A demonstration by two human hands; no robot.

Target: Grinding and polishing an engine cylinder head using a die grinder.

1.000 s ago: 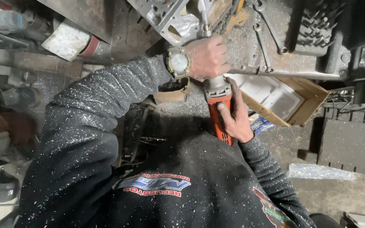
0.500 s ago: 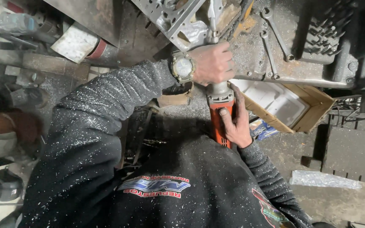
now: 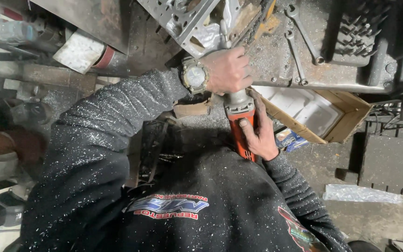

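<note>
A: Hands first. What's the grip?

B: Left hand [image 3: 227, 70], watch on the wrist, wrapped tight over the grey front end of an orange angle grinder [image 3: 241, 121]. Right hand [image 3: 260, 133] closed round the orange body nearer the chest, thumb laid along the top. Both clamp the tool; neither is spread.

A: Where's the tool sitting?

B: Middle of the view, just ahead of the person's chest, nose pointing away to the far side, into a pale perforated metal part [image 3: 187, 18] on the rusty workbench [image 3: 281, 60]. The disc is hidden behind the left hand, so I can't tell if it touches the metal.

A: Anything to show how far along?

B: Pale flecks all over the dark sweatshirt sleeve [image 3: 94, 140] and chest; I'd judge a good deal of grinding is done. With both hands clamped on, the work looks under way, not finished. How much metal is left to take off I cannot tell.

A: Surroundings?

B: Two wrenches [image 3: 304, 37] lying on the bench to the right. Below the bench edge, an open cardboard box [image 3: 341, 116] right of the grinder.
</note>
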